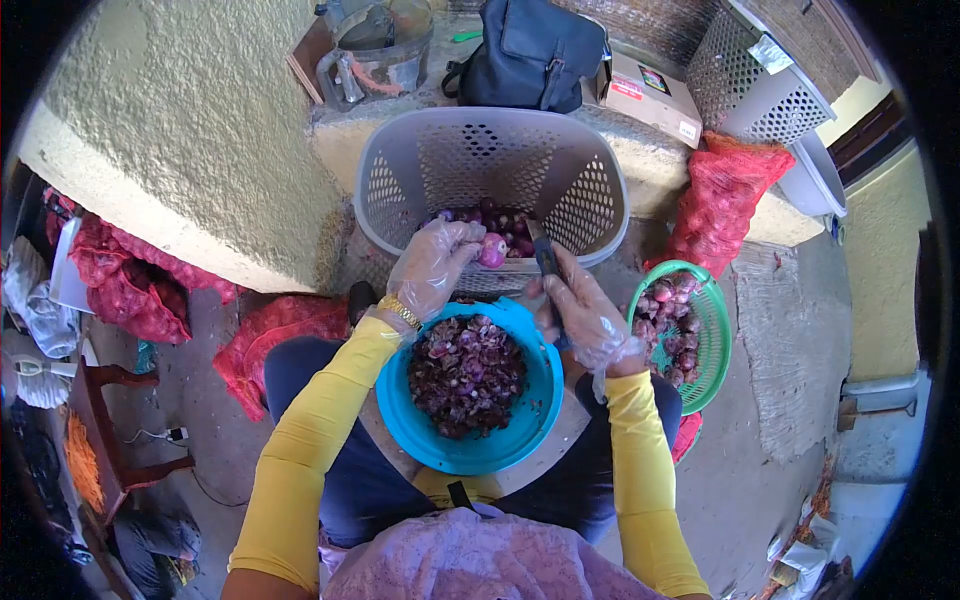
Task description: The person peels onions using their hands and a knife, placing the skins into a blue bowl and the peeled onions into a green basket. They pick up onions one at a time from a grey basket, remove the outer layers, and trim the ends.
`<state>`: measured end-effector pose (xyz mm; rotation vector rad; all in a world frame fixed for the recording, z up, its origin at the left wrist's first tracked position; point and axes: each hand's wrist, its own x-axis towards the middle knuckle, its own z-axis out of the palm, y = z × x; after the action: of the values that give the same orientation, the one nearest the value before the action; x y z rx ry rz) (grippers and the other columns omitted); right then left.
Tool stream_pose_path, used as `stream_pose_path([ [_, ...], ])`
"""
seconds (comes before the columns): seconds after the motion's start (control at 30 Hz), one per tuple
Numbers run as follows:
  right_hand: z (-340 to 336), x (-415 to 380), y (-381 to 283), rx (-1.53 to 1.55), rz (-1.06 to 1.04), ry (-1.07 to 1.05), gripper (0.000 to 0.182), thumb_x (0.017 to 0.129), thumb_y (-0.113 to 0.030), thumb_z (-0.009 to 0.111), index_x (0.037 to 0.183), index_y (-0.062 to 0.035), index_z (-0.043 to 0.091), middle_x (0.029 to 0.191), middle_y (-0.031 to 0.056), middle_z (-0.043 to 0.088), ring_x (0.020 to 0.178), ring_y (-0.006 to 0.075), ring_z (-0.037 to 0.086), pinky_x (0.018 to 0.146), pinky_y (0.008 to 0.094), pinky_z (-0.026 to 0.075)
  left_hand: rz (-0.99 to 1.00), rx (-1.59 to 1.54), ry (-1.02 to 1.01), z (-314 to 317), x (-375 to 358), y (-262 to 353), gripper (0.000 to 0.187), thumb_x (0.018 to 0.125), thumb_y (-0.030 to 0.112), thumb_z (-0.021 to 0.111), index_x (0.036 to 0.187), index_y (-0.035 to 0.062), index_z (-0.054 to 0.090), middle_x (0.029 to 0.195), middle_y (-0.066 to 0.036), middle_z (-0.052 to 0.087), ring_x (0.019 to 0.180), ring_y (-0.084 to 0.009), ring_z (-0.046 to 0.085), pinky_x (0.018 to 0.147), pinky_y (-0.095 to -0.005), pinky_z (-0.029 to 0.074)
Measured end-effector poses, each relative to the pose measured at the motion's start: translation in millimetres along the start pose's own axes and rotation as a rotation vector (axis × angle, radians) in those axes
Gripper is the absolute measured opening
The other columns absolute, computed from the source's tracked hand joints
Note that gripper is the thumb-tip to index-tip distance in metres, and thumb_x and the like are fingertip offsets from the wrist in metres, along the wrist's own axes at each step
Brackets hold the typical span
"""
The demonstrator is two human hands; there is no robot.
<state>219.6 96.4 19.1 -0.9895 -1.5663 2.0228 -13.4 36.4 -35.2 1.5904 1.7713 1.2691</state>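
My left hand (437,262), in a clear plastic glove, pinches a peeled pink-purple onion (492,250) over the near rim of a grey perforated basket (400,150). Dark purple onions (510,222) lie in the bottom of that basket. My right hand (585,310), also gloved, is closed around the dark handle of a knife (543,250), its blade pointing up beside the onion. The blade and the onion are apart. Below both hands stands a blue basin (548,400), partly filled with onion skins and trimmings (465,375).
On the right stand a green basket (722,340) of unpeeled onions and a red net sack (725,200). More red sacks (125,275) lie at left. A black backpack (535,55) and a cardboard box (650,95) rest on the ledge behind. Someone's leg (150,545) shows at lower left.
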Motion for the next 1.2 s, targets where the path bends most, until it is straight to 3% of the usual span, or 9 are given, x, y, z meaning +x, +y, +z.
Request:
stream_pose_path([
  [0.27, 21, -34, 39, 0.065, 0.048, 0.043, 0.049, 0.110, -0.013, 0.048, 0.157, -0.0074, 0.039, 0.082, -0.0030, 0.056, 0.057, 0.0041, 0.043, 0.050, 0.0207, 0.040, -0.011, -0.082, -0.023, 5, -2, -15, 0.022, 0.093, 0.008, 0.068, 0.113, -0.0002, 0.074, 0.110, -0.020, 0.073, 0.106, -0.0361, 0.068, 0.098, -0.0419, 0.051],
  [0.37, 32, -29, 60, -0.011, -0.124, 0.156, 0.042, 0.110, -0.013, 0.050, 0.151, -0.0041, 0.048, 0.078, -0.0044, 0.050, 0.062, 0.0020, 0.040, 0.055, 0.0190, 0.037, -0.028, -0.072, -0.016, 5, -2, -15, 0.022, 0.093, 0.009, 0.069, 0.112, -0.0003, 0.074, 0.110, -0.019, 0.073, 0.107, -0.0350, 0.068, 0.098, -0.0414, 0.051],
  [0.63, 27, -17, 62, -0.465, -0.235, 0.291, 0.036, 0.106, -0.005, 0.049, 0.142, 0.0004, 0.051, 0.080, 0.0013, 0.054, 0.069, 0.0094, 0.048, 0.063, 0.0269, 0.046, -0.002, 0.052, -0.033, -3, -6, 2, 0.023, 0.093, 0.012, 0.069, 0.111, 0.0001, 0.075, 0.108, -0.020, 0.073, 0.105, -0.0348, 0.068, 0.095, -0.0414, 0.052],
  [0.7, 30, -12, 69, -0.568, -0.441, 0.351, 0.037, 0.103, -0.005, 0.051, 0.140, 0.0021, 0.051, 0.084, 0.0233, 0.066, 0.068, 0.0372, 0.066, 0.065, 0.0419, 0.051, 0.001, 0.054, -0.019, -2, -6, 4, 0.023, 0.093, 0.013, 0.070, 0.111, 0.0002, 0.075, 0.108, -0.020, 0.073, 0.105, -0.0348, 0.068, 0.095, -0.0416, 0.052],
  [0.8, 32, -12, 61, -0.549, -0.373, 0.308, 0.037, 0.103, -0.005, 0.052, 0.138, 0.0031, 0.051, 0.092, 0.0310, 0.066, 0.084, 0.0503, 0.066, 0.073, 0.0472, 0.052, 0.004, 0.058, 0.012, 3, -8, 3, 0.023, 0.093, 0.015, 0.071, 0.110, 0.0008, 0.075, 0.108, -0.020, 0.073, 0.106, -0.0349, 0.068, 0.095, -0.0417, 0.052],
  [0.83, 32, -11, 63, -0.549, -0.375, 0.309, 0.037, 0.103, -0.005, 0.052, 0.138, 0.0031, 0.051, 0.092, 0.0310, 0.066, 0.084, 0.0503, 0.066, 0.073, 0.0472, 0.052, 0.004, 0.060, 0.032, 4, -7, 3, 0.023, 0.092, 0.016, 0.071, 0.110, 0.0012, 0.075, 0.108, -0.020, 0.073, 0.106, -0.0350, 0.068, 0.096, -0.0415, 0.052],
  [0.9, 33, -8, 69, -0.713, -0.402, 0.337, 0.039, 0.103, 0.001, 0.051, 0.142, 0.0027, 0.050, 0.090, 0.0116, 0.062, 0.076, 0.0185, 0.058, 0.072, 0.0328, 0.051, 0.003, 0.062, 0.019, 4, -5, 4, 0.023, 0.092, 0.016, 0.072, 0.109, 0.0015, 0.075, 0.108, -0.020, 0.072, 0.106, -0.0350, 0.068, 0.096, -0.0412, 0.052],
  [1.1, 37, -7, 84, -0.862, -0.511, 0.406, 0.038, 0.102, 0.000, 0.055, 0.140, 0.0065, 0.052, 0.105, 0.0222, 0.068, 0.091, 0.0289, 0.068, 0.084, 0.0334, 0.054, -0.061, 0.032, 0.040, 5, -6, 6, 0.021, 0.091, 0.016, 0.074, 0.106, 0.0015, 0.074, 0.106, -0.019, 0.073, 0.105, -0.0344, 0.068, 0.094, -0.0415, 0.051],
  [1.2, 40, -9, 82, -0.904, -0.572, 0.413, 0.039, 0.103, 0.000, 0.055, 0.140, 0.0082, 0.051, 0.108, 0.0208, 0.068, 0.095, 0.0263, 0.068, 0.089, 0.0312, 0.053, -0.072, -0.011, 0.043, 4, -6, 9, 0.021, 0.090, 0.016, 0.075, 0.105, 0.0008, 0.074, 0.104, -0.019, 0.073, 0.102, -0.0350, 0.067, 0.093, -0.0424, 0.050],
])
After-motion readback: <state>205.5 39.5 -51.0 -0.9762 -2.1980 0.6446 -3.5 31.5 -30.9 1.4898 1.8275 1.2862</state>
